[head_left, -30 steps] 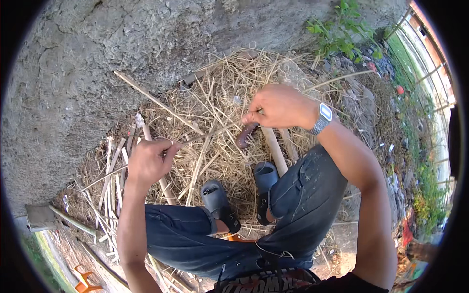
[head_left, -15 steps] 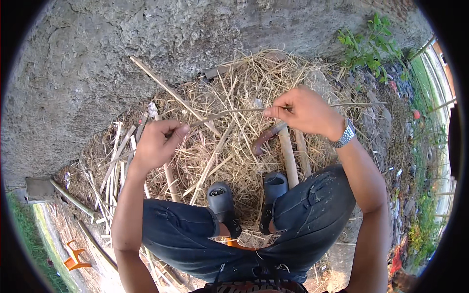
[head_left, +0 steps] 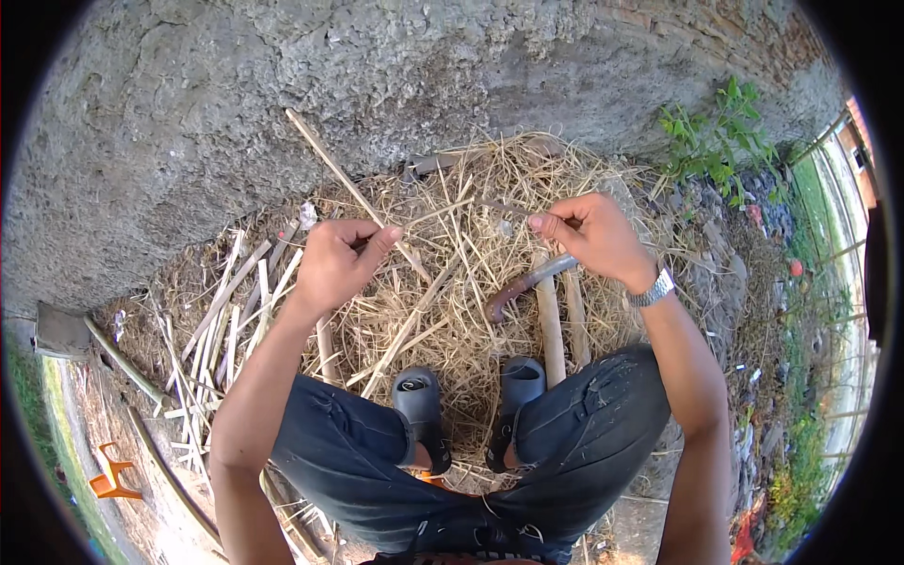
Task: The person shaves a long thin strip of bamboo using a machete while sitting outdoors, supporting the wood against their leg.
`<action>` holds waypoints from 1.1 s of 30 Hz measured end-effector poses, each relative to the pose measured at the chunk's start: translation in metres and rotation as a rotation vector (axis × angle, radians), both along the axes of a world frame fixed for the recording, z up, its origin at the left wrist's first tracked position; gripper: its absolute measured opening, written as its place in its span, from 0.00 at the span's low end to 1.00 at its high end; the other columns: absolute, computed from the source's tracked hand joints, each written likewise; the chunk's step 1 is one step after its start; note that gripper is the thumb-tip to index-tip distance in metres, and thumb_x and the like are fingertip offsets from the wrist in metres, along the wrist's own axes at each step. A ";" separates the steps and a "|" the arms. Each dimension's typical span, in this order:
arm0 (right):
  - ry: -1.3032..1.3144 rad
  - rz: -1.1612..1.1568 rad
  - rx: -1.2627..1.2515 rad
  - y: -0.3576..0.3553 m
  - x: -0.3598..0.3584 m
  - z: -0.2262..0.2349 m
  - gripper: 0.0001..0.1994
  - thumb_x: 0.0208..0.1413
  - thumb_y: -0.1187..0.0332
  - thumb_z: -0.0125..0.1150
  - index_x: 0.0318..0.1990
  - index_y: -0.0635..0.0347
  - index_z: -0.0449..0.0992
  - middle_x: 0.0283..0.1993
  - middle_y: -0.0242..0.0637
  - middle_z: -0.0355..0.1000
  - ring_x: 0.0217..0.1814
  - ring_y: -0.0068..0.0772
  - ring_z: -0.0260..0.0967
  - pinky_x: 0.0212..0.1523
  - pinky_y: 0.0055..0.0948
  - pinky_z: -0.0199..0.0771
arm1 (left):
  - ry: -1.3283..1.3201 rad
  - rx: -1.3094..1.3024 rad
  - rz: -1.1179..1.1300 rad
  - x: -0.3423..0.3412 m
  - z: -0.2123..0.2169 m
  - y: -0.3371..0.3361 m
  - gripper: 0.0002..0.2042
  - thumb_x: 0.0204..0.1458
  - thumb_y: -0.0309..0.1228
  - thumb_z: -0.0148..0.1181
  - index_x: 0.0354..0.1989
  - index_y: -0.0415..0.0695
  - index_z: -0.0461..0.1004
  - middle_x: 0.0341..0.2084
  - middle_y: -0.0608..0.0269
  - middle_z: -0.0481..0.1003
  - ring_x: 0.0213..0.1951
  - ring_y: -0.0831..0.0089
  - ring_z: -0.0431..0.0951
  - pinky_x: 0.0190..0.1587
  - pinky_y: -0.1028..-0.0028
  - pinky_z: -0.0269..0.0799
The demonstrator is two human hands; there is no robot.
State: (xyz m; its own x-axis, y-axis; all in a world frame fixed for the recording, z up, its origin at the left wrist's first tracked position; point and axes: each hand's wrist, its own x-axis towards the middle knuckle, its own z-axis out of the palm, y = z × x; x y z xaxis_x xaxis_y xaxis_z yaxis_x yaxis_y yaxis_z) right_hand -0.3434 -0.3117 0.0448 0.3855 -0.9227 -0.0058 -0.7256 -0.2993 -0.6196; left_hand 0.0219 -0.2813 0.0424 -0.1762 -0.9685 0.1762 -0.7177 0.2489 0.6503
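Note:
My left hand (head_left: 339, 264) is closed in a pinch on one end of a thin wooden strip (head_left: 441, 213). My right hand (head_left: 601, 241), with a metal-banded watch on its wrist, pinches a darker length of strip (head_left: 504, 204). Both lengths rise to a sharp peak between the hands; whether their tips still join I cannot tell. Under the right hand lies a tool with a curved brown handle (head_left: 504, 299) and a greyish straight part. Loose straw and shavings (head_left: 461, 320) spread beneath both hands.
A rough grey wall (head_left: 235, 113) stands ahead. One long pale stick (head_left: 334, 169) leans near it. Split sticks (head_left: 221, 320) lie at left, a round pole (head_left: 551, 325) near my right foot. A green plant (head_left: 720, 132) grows far right; an orange chair (head_left: 115, 471) is lower left.
The strip ran across between my hands in a gentle bend; now it comes to a sharp peak in the middle. My hands have moved closer together.

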 end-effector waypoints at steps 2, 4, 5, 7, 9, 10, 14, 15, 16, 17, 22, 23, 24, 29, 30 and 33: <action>0.199 -0.066 -0.149 0.011 0.009 0.010 0.21 0.68 0.49 0.65 0.31 0.59 0.85 0.17 0.40 0.69 0.20 0.41 0.65 0.26 0.42 0.64 | 0.007 -0.034 0.025 -0.004 -0.006 0.005 0.23 0.67 0.43 0.66 0.27 0.34 0.83 0.10 0.59 0.66 0.15 0.75 0.59 0.20 0.67 0.57; 0.194 -0.152 -0.252 0.028 0.028 0.021 0.21 0.68 0.49 0.62 0.31 0.56 0.84 0.22 0.48 0.74 0.28 0.56 0.77 0.32 0.53 0.74 | 0.053 0.032 0.051 -0.006 -0.014 0.008 0.24 0.67 0.45 0.65 0.26 0.35 0.83 0.09 0.63 0.66 0.15 0.77 0.59 0.20 0.67 0.56; 0.192 -0.144 -0.278 0.033 0.035 0.027 0.21 0.69 0.49 0.60 0.32 0.55 0.84 0.21 0.47 0.74 0.28 0.56 0.77 0.31 0.52 0.74 | 0.137 0.078 0.073 -0.011 -0.015 0.010 0.24 0.68 0.46 0.64 0.27 0.35 0.83 0.09 0.65 0.66 0.15 0.78 0.60 0.20 0.67 0.56; 0.178 -0.179 -0.336 0.045 0.048 0.040 0.22 0.71 0.51 0.59 0.28 0.58 0.81 0.21 0.48 0.74 0.27 0.56 0.76 0.29 0.51 0.73 | 0.255 0.137 0.111 -0.013 -0.015 0.012 0.25 0.69 0.47 0.62 0.27 0.37 0.84 0.10 0.68 0.67 0.15 0.80 0.61 0.20 0.68 0.56; 0.108 -0.183 -0.385 0.047 0.047 0.030 0.24 0.71 0.51 0.59 0.26 0.60 0.77 0.18 0.49 0.70 0.23 0.55 0.72 0.27 0.50 0.70 | 0.272 0.119 0.151 -0.015 -0.011 0.006 0.26 0.69 0.48 0.62 0.27 0.37 0.83 0.10 0.70 0.68 0.16 0.82 0.62 0.20 0.70 0.56; 0.031 -0.180 -0.348 0.045 0.045 0.024 0.25 0.72 0.51 0.58 0.25 0.62 0.76 0.17 0.48 0.68 0.20 0.53 0.70 0.26 0.49 0.67 | 0.255 0.084 0.185 -0.014 -0.007 0.003 0.26 0.69 0.48 0.62 0.26 0.37 0.83 0.11 0.70 0.68 0.16 0.82 0.63 0.20 0.70 0.56; -0.232 -0.140 0.155 0.025 0.041 0.030 0.27 0.73 0.48 0.58 0.26 0.61 0.79 0.13 0.36 0.59 0.16 0.33 0.56 0.23 0.39 0.58 | 0.323 -0.197 0.171 0.001 -0.011 -0.006 0.27 0.69 0.49 0.61 0.25 0.37 0.81 0.11 0.71 0.66 0.17 0.82 0.61 0.21 0.71 0.56; -0.446 -0.091 0.464 0.024 0.037 0.032 0.28 0.72 0.47 0.59 0.26 0.61 0.81 0.12 0.30 0.55 0.16 0.23 0.50 0.21 0.33 0.52 | 0.339 -0.168 0.218 -0.002 -0.006 -0.007 0.27 0.70 0.49 0.60 0.25 0.37 0.80 0.11 0.71 0.66 0.18 0.83 0.61 0.22 0.71 0.56; -0.445 -0.116 0.466 0.031 0.038 0.030 0.28 0.72 0.47 0.59 0.26 0.61 0.81 0.12 0.30 0.55 0.16 0.23 0.50 0.21 0.33 0.52 | 0.355 -0.139 0.266 -0.007 -0.001 -0.008 0.27 0.70 0.49 0.60 0.24 0.37 0.79 0.11 0.71 0.66 0.18 0.83 0.62 0.22 0.71 0.55; -0.335 -0.039 0.427 0.035 0.048 0.028 0.28 0.72 0.46 0.59 0.26 0.61 0.82 0.12 0.27 0.54 0.16 0.21 0.48 0.21 0.33 0.51 | 0.357 -0.136 0.255 -0.014 -0.001 -0.009 0.27 0.70 0.49 0.60 0.24 0.37 0.79 0.11 0.71 0.66 0.18 0.83 0.62 0.22 0.71 0.55; -0.090 0.052 0.132 0.044 0.074 0.049 0.27 0.70 0.46 0.62 0.26 0.60 0.84 0.12 0.27 0.54 0.16 0.21 0.50 0.22 0.33 0.51 | 0.548 -0.279 0.430 -0.016 0.018 -0.014 0.28 0.73 0.47 0.54 0.21 0.41 0.75 0.14 0.74 0.64 0.20 0.85 0.58 0.23 0.72 0.49; -0.020 0.067 0.158 0.045 0.067 0.047 0.26 0.69 0.47 0.63 0.26 0.59 0.84 0.13 0.29 0.58 0.17 0.24 0.53 0.24 0.37 0.55 | 0.682 -0.302 0.466 -0.011 0.027 -0.017 0.28 0.74 0.48 0.52 0.21 0.43 0.73 0.15 0.75 0.62 0.19 0.85 0.55 0.23 0.72 0.47; -0.020 0.076 0.156 0.043 0.061 0.040 0.26 0.69 0.47 0.63 0.26 0.59 0.84 0.13 0.29 0.58 0.17 0.24 0.53 0.24 0.37 0.55 | 0.681 -0.307 0.473 0.002 0.029 -0.020 0.28 0.74 0.48 0.52 0.21 0.43 0.73 0.15 0.75 0.62 0.19 0.85 0.55 0.23 0.72 0.47; 0.458 0.174 0.296 0.028 -0.033 -0.009 0.22 0.65 0.48 0.64 0.30 0.58 0.88 0.22 0.44 0.77 0.26 0.44 0.75 0.35 0.45 0.75 | 0.959 -0.454 0.657 0.104 0.026 -0.017 0.23 0.75 0.49 0.49 0.29 0.46 0.70 0.18 0.76 0.59 0.20 0.84 0.53 0.23 0.74 0.47; 0.514 0.121 0.269 0.025 -0.058 -0.015 0.22 0.65 0.49 0.64 0.30 0.57 0.89 0.23 0.43 0.78 0.26 0.45 0.75 0.36 0.44 0.75 | 0.959 -0.462 0.667 0.111 0.020 -0.013 0.23 0.75 0.49 0.49 0.29 0.46 0.70 0.18 0.76 0.59 0.20 0.84 0.53 0.23 0.74 0.47; 0.627 -0.105 0.459 0.033 -0.126 -0.027 0.21 0.63 0.47 0.66 0.36 0.57 0.89 0.29 0.43 0.82 0.36 0.46 0.80 0.45 0.46 0.78 | 0.794 -0.367 0.492 0.126 -0.013 0.002 0.21 0.77 0.45 0.46 0.38 0.41 0.73 0.23 0.75 0.62 0.25 0.84 0.57 0.28 0.78 0.51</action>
